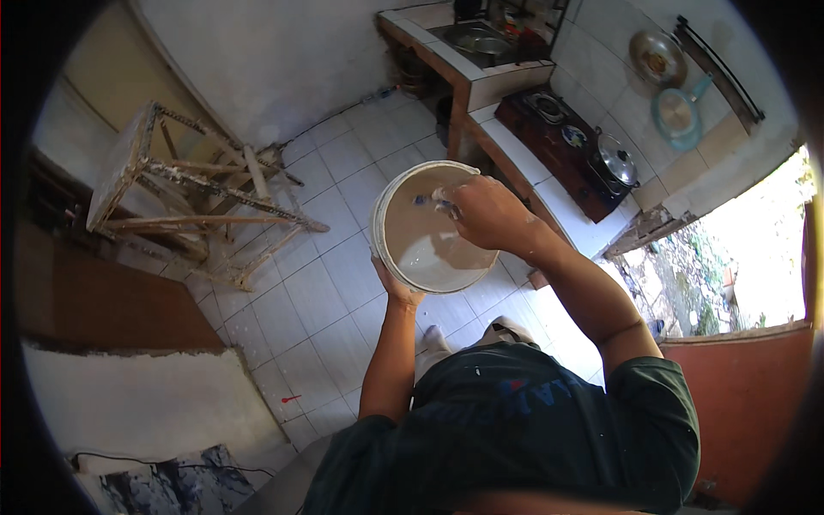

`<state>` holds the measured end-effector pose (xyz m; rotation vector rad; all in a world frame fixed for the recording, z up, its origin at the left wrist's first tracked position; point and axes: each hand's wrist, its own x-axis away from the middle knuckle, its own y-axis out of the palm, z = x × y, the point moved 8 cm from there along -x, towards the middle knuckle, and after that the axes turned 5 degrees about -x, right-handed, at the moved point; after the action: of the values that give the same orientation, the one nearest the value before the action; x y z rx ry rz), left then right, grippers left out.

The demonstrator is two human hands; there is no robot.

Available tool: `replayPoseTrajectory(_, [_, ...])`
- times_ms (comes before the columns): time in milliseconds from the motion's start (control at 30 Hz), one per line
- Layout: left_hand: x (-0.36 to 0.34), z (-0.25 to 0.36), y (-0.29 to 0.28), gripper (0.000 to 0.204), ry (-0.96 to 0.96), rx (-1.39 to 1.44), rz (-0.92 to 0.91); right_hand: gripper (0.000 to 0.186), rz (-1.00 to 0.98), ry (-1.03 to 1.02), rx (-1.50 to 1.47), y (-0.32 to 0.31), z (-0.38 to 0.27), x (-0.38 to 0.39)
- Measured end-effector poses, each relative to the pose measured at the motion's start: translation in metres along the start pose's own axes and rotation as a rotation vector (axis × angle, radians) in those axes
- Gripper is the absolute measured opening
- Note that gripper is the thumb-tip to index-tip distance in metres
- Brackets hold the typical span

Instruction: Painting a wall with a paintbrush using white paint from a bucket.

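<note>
A round white bucket [384,227] is held up in front of me, tilted so that I see into it. Pale, greyish-white wet material [425,245] coats its inside. My left hand [397,281] grips the bucket low on its near left side, the fingers partly hidden behind it. Over the bucket's right rim reaches my right hand [489,210], closed, with white smears on its fingers. Some small bluish and white thing [422,200] shows at those fingertips, too unclear to name.
A paint-spattered wooden stand [193,197] is on the tiled floor [313,300] at left. To the right, a tiled counter [592,225] carries a gas stove [558,142] and a lidded pot [616,163]. Pans [678,116] hang above. A sink [476,43] lies at the back.
</note>
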<state>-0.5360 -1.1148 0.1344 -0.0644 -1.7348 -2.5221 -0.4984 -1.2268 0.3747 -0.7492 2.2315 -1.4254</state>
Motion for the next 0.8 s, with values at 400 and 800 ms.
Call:
replayPoseTrajectory(400, [-0.001,-0.133,0.122,0.057,-0.270,0.010,-0.138,0.038,0.100,0.145,-0.271,-0.071,0.088,0.129])
replayPoseTrajectory(800, [0.027,-0.268,0.144,0.060,-0.498,-0.231,-0.248,0.026,0.275,0.432,-0.066,-0.092,0.169,0.229])
